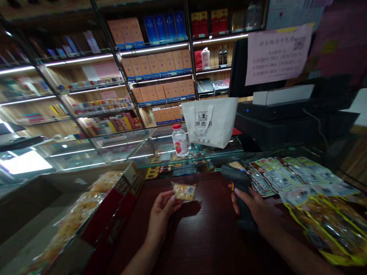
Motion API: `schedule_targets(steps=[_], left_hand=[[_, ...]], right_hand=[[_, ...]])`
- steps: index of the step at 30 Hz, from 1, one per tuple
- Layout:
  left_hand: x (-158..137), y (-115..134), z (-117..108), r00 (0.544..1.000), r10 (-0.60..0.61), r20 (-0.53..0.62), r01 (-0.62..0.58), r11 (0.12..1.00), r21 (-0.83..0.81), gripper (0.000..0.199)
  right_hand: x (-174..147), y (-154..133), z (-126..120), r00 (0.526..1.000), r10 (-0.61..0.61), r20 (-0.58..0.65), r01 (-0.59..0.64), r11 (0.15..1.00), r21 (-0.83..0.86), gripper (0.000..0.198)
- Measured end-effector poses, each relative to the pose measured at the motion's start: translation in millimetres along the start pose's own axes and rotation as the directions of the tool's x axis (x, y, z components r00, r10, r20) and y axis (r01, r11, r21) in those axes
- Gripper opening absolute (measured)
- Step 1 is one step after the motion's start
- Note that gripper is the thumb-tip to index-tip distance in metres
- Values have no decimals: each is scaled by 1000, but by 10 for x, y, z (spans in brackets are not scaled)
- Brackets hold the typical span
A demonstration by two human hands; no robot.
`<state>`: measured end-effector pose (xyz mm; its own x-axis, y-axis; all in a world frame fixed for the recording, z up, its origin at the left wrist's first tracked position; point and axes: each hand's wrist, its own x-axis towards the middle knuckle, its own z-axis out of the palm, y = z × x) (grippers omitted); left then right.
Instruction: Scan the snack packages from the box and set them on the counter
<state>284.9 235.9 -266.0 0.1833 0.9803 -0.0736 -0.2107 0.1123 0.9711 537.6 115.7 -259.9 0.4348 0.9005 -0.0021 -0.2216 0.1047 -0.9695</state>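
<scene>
Between thumb and fingers, my left hand (164,208) pinches a small clear snack packet (183,191) with yellowish contents and a printed label facing up. The packet is just above the dark red-brown counter (206,236), where a shadow shows under it. My right hand (249,204) is wrapped round the handle of a black barcode scanner (237,177). One finger lies by the scanner's orange trigger. The scanner's head points left, toward the packet, with a gap between them. Part of the scanner's handle is hidden by my right hand.
An open carton (117,214) with similar packets stands at left. Flat snack pouches (329,221) lie at right. Behind are a glass case (143,151), a red-capped bottle (180,141), a white tote bag (210,122), a monitor (237,68) and shelves of boxes (160,65).
</scene>
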Motion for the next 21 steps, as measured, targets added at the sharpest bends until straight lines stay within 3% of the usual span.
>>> schedule_targets(steps=[5,8,16,21], left_hand=[[1,-41,-28,1000,18,-2,-18,999,37,45],[18,-55,-44,998,57,-17,-55,996,68,43],[-9,-20,-20,995,97,-34,-95,993,65,40],[3,-26,-9,996,81,-28,-80,996,30,41]], right_hand=[[-113,100,76,969,26,247,64,935,-348,31],[-153,79,84,938,21,347,140,890,-433,29],[-167,28,54,907,-33,420,284,784,-552,26],[-170,5,57,898,-48,437,311,772,-555,26]])
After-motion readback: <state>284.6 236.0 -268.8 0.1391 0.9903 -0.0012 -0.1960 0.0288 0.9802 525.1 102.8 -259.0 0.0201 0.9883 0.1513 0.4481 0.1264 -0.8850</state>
